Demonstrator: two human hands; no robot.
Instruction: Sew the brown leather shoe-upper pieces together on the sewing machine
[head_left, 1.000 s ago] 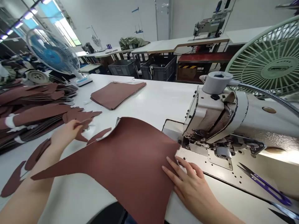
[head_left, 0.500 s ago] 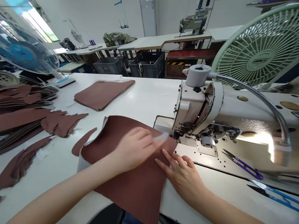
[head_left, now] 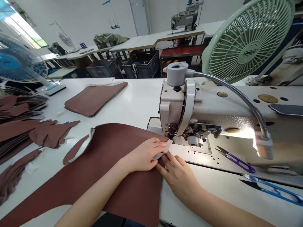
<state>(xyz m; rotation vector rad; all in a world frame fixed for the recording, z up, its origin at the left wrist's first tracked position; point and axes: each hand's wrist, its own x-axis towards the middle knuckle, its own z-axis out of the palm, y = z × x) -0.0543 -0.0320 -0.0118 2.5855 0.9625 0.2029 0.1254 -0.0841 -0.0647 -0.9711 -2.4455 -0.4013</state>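
A large brown leather-like panel (head_left: 106, 151) with a pale backing lies on the table, its far right corner at the sewing machine's needle area (head_left: 171, 135). My left hand (head_left: 145, 154) rests over the panel, its fingers closed on a small grey fabric piece (head_left: 169, 146) at that corner. Beside it, my right hand (head_left: 181, 175) has its thumb and fingertips gathered at the panel's right edge, close against the grey piece. What lies under those fingertips is partly hidden.
Purple thread snips (head_left: 236, 159) lie on the machine bed, with blue-handled snips (head_left: 272, 190) nearer me. A stack of brown panels (head_left: 94, 99) sits at the back left, and brown offcuts (head_left: 47, 132) pile at the left. A green fan (head_left: 251, 52) stands behind the machine.
The grey piece has moved from above the panel to its corner by the needle. My fingers are closer together. The panel's left part now lies spread toward the lower left.
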